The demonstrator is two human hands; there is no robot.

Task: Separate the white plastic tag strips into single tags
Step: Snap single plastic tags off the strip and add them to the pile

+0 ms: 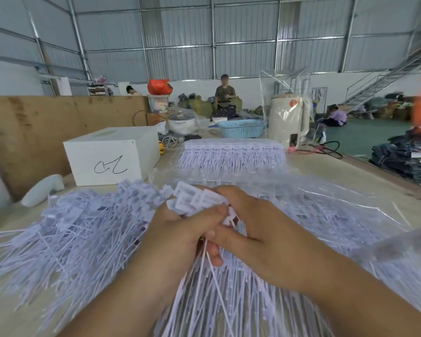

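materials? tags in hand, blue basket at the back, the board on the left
Tags: white moulded plastic, matte, with thin flexible tails. Blue basket: likely plastic, with a moulded perforated wall. Board: looks like plywood or hardboard, brown, unfinished and stained.

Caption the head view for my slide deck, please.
Both hands, left hand and right hand, grip a tag strip above loose tags.

white box [112, 156], handwritten black scrawl, not legible

White tags [199, 200] bunched, apparently upright.
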